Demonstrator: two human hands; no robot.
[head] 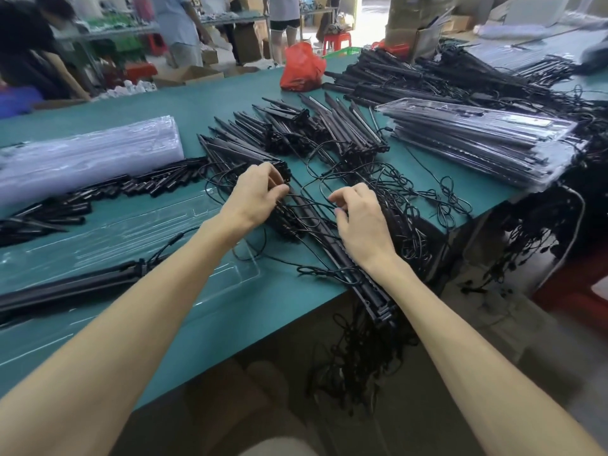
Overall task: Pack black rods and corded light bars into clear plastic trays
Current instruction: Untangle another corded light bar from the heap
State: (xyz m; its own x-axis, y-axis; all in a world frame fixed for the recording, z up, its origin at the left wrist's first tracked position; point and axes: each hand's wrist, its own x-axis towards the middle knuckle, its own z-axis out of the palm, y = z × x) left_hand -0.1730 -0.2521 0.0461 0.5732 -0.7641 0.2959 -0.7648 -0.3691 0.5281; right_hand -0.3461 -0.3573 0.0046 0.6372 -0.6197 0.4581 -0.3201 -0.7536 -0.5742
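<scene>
Clear filled trays (467, 133) are stacked beyond the fingers, the open tray (243, 274) to their left looks barely loaded, and the left hand (260, 195) and right hand (362, 225) pinch cords (316, 205) of many unpacked light bars (332, 255) beneath them.

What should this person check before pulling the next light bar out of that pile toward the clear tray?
1. Grip secured: cannot tell; left hand and right hand curl into the light bars, and the fingertips are partly hidden.
2. Cords free: not ok; cords loop tangled across the bars.
3. Tray ready: ok; clear tray lies open with bare space.
4. Pile stable: not ok; some bars overhang the table edge, with cords dangling.
5. Rods at hand: ok; black rods lie beside the tray.
</scene>
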